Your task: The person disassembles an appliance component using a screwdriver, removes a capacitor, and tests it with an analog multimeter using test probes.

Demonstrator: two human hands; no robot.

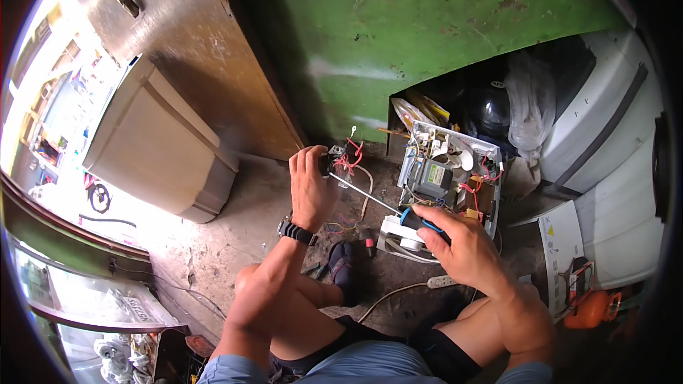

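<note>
My left hand (310, 188), wearing a dark wristwatch (297, 232), is raised with its fingers closed round a small dark electrical part (327, 164). Red wires (346, 162) hang from the far side of that part. In my right hand (462, 244) is a screwdriver (370, 196) with a blue and black handle. Its long shaft points left, and the tip reaches the part by my left fingers; whether it sits in a screw is too small to tell. Beyond my right hand stands an opened appliance (434, 179), its metal frame showing a grey block and loose wires.
A white plastic piece (409, 240) lies before the appliance. On the floor are a red-and-black object (369, 244) and a white power strip (441, 281) with its cord. A large beige bin (160, 142) stands left, a green panel (341, 50) ahead, and an orange object (592, 309) right.
</note>
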